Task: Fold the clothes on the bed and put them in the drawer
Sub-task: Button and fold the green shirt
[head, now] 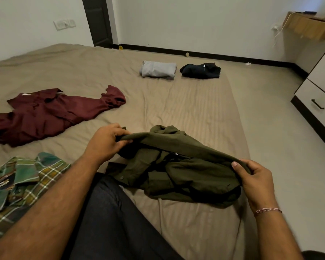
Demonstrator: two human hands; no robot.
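**Desk:** What do your hands have at this moment?

**Caption:** Your left hand point(104, 142) and right hand point(254, 180) each pinch one end of a stretched edge of the olive shirt point(176, 173); each grip is narrow, thumb over cloth. The rest of it slumps in a crumpled heap on the bed point(186, 106), just ahead of your knee.

**Desk:** How will it handle?

**Caption:** Light, soft and limp, by the look of it; woven cotton with buttons, likely to sag unless you hold it at shoulders or hem corners. Beyond lie a maroon shirt point(53, 113) spread flat, a plaid shirt point(21, 186), and two folded bundles, grey point(158, 69) and dark point(200, 70). The drawer point(315, 104) is at your right.
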